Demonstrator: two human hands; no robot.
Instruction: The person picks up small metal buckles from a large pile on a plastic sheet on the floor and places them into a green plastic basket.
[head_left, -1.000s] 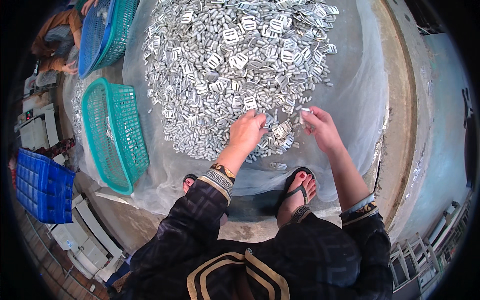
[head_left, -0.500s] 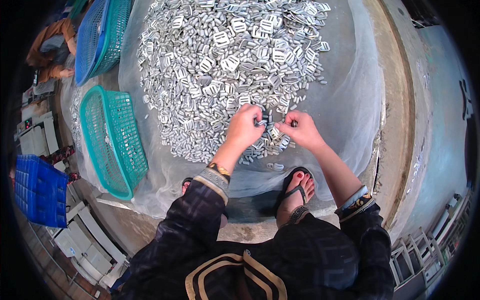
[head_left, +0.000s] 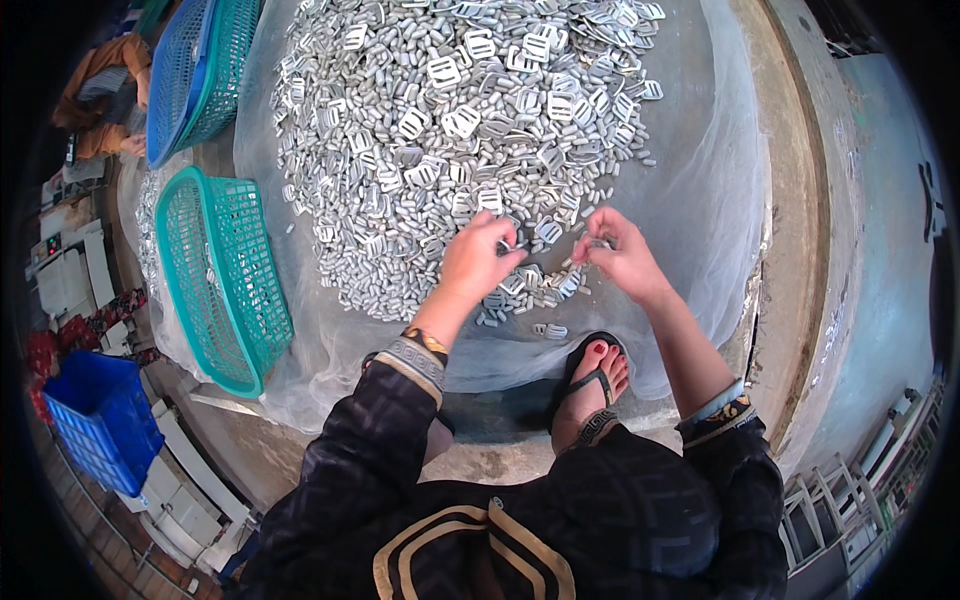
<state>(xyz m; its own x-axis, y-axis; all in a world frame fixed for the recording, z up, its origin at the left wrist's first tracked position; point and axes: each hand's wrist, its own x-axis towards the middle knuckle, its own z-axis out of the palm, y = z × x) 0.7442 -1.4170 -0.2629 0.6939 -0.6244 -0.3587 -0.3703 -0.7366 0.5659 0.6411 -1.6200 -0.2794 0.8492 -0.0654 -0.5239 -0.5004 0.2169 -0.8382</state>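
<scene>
A wide heap of grey metal slugs and flat slotted buckles [head_left: 443,70] is spread over a translucent plastic sheet [head_left: 690,215]. At the heap's near edge, my left hand [head_left: 474,262] pinches a metal buckle [head_left: 510,248] between thumb and fingers. My right hand [head_left: 624,258] is a short way to the right, just off the heap, its fingers closed round a small grey metal piece [head_left: 600,243] whose kind is mostly hidden. Loose buckles and slugs lie between the hands, and a couple of pieces [head_left: 548,331] rest apart, nearer to me.
A green plastic basket [head_left: 258,345] stands left of the heap, with blue and green baskets [head_left: 215,90] beyond it. A blue crate [head_left: 105,425] is at the lower left. Another person's arms [head_left: 115,95] show at the far left. My sandalled foot [head_left: 598,372] is by the sheet's near edge.
My hands have drawn apart: the right has moved to the right with its small piece, the left slightly to the left. The blue crate appears farther right and lower.
</scene>
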